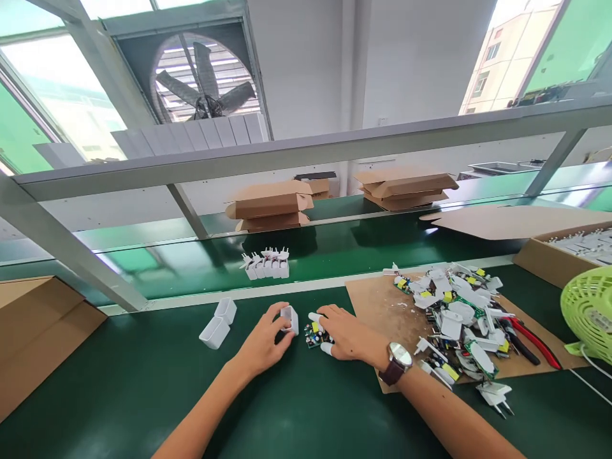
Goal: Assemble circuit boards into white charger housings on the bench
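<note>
My left hand (268,341) is closed round a small white plastic charger case (290,319), its open side turned toward the right. Just right of it, my right hand (345,333) has its fingers and thumb, with white finger cots on the tips, about a small circuit board (313,335) with yellow and black parts. The board rests at the green surface and is partly hidden under the hand. Two more empty white cases (215,331) lie left of my left hand. Beyond, a row of white plug pieces with pins (266,264) stands on the raised green ledge.
A heap of circuit boards and white plug parts (461,312) covers a cardboard sheet (370,306) on the right, with red-handled pliers (535,344) beside it. A green fan (590,315) and open box (545,260) stand far right. Another carton (43,338) is left; a metal rail (306,150) crosses above.
</note>
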### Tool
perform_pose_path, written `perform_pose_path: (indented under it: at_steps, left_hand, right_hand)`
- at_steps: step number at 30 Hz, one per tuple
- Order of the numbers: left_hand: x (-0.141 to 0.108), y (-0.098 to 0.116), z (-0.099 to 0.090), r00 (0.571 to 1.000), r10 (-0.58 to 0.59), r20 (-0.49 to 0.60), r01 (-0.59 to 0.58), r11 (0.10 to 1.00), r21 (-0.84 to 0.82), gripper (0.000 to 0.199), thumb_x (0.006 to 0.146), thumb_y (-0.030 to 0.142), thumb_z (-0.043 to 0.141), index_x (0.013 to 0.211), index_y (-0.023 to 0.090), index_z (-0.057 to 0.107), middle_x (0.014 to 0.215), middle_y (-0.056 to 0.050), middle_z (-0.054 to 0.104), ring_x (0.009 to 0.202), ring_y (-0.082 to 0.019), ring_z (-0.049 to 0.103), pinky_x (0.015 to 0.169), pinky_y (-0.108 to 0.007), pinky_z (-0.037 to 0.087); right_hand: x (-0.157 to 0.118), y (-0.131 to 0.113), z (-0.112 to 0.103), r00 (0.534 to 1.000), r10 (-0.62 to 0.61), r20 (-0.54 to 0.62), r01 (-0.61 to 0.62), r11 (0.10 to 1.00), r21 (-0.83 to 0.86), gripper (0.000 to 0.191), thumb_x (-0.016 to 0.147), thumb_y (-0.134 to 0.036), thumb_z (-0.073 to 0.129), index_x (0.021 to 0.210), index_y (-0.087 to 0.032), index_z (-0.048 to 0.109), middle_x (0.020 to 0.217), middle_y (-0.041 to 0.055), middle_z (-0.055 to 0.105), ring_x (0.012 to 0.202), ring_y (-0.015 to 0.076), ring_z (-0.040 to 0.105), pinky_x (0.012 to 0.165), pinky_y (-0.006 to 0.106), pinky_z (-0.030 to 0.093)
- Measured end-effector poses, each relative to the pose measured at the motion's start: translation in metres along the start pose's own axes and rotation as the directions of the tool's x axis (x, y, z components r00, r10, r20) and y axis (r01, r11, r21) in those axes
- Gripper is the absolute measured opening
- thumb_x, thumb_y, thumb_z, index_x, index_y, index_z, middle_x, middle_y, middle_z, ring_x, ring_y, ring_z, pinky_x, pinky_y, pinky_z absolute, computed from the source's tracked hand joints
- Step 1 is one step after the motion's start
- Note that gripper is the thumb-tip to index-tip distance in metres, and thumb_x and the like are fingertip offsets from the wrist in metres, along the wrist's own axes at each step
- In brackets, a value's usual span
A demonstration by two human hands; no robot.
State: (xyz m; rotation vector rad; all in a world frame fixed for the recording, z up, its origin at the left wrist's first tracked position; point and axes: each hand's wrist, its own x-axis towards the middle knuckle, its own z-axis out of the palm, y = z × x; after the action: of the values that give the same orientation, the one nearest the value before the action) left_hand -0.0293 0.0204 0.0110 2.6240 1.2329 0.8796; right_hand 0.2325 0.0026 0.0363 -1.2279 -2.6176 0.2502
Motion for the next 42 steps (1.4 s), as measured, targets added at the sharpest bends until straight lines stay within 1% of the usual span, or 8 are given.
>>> perform_pose_path:
  at_steps: [7,12,15,19,25,29,33,42]
  left_hand:
    - [-0.013,0.007,0.011,0.997,-0.05,0.052,0.061,0.967,-0.246,0.004,0.088,0.018,0.06,0.09,0.021,0.058,0.135,-0.013,0.056,0.118,-0.023,0.064,0.103,-0.039,0.055]
    - [-0.021,0.002,0.014,0.994,-0.103,0.043,0.111,0.941,-0.32,0.066,0.086,0.026,0.072,0.144,0.025,0.042,0.146,-0.017,0.051,0.14,-0.031,0.052,0.114,-0.052,0.048]
    - [-0.025,0.002,0.018,0.981,-0.161,0.107,0.19,0.893,-0.409,0.086,0.084,0.03,0.076,0.155,0.027,0.028,0.151,-0.017,0.049,0.141,-0.033,0.051,0.117,-0.054,0.046]
    - [-0.026,0.003,0.023,0.973,-0.18,0.148,0.23,0.835,-0.5,0.077,0.091,0.023,0.063,0.157,0.028,0.025,0.149,-0.014,0.053,0.136,-0.027,0.058,0.115,-0.047,0.049]
    - [-0.027,0.002,0.022,0.947,-0.31,0.081,0.318,0.882,-0.348,0.07,0.086,0.03,0.076,0.148,0.032,0.042,0.127,-0.008,0.064,0.113,-0.025,0.067,0.1,-0.044,0.057]
    - [-0.026,0.006,0.013,0.934,-0.286,0.214,0.349,0.858,-0.377,0.09,0.078,0.035,0.083,0.154,0.032,0.035,0.136,-0.011,0.059,0.101,-0.023,0.066,0.087,-0.04,0.06]
    - [-0.023,0.011,0.01,0.918,-0.237,0.318,0.356,0.846,-0.397,0.064,0.084,0.029,0.077,0.142,0.033,0.05,0.117,-0.006,0.066,0.089,-0.02,0.063,0.078,-0.036,0.059]
    - [-0.022,0.011,0.017,0.991,-0.134,0.025,0.135,0.93,-0.342,0.047,0.094,0.027,0.065,0.139,0.029,0.05,0.132,-0.011,0.06,0.123,-0.025,0.061,0.107,-0.044,0.054]
  right_hand:
    - [-0.007,0.013,0.018,0.999,0.027,-0.029,-0.021,0.982,0.186,0.039,0.081,-0.011,0.067,0.12,-0.016,0.063,0.119,0.0147,0.066,0.113,0.0299,0.059,0.097,0.046,0.052]
    - [-0.01,0.006,0.019,0.971,-0.018,-0.238,0.07,0.975,0.213,0.045,0.08,-0.005,0.059,0.124,-0.017,0.058,0.118,0.0146,0.064,0.108,0.0293,0.059,0.09,0.046,0.057]
    - [-0.01,-0.003,0.013,0.932,-0.019,-0.361,0.113,0.964,0.242,0.056,0.082,-0.006,0.06,0.134,-0.024,0.052,0.118,0.0122,0.062,0.109,0.0286,0.06,0.088,0.046,0.06]
    - [-0.009,-0.011,0.011,0.877,-0.05,-0.477,0.172,0.961,0.216,0.06,0.087,-0.007,0.058,0.141,-0.028,0.044,0.12,0.0112,0.06,0.112,0.0287,0.059,0.088,0.048,0.061]
    - [-0.009,-0.012,0.021,0.845,-0.033,-0.534,0.142,0.976,0.164,0.064,0.09,-0.007,0.056,0.148,-0.027,0.038,0.122,0.0125,0.059,0.114,0.0299,0.059,0.091,0.05,0.06]
    - [-0.01,-0.011,0.024,0.825,0.029,-0.564,0.1,0.975,0.197,0.071,0.091,-0.011,0.059,0.154,-0.027,0.031,0.123,0.0134,0.059,0.115,0.0304,0.06,0.092,0.051,0.06]
    - [-0.011,-0.014,0.022,0.811,0.068,-0.582,0.099,0.963,0.25,0.07,0.091,-0.011,0.06,0.154,-0.028,0.033,0.122,0.0131,0.059,0.115,0.03,0.06,0.092,0.05,0.06]
    - [-0.013,-0.023,0.016,0.844,-0.117,-0.523,0.239,0.956,0.171,0.077,0.087,-0.004,0.052,0.157,-0.023,0.027,0.122,0.0139,0.061,0.114,0.0303,0.06,0.09,0.048,0.061]
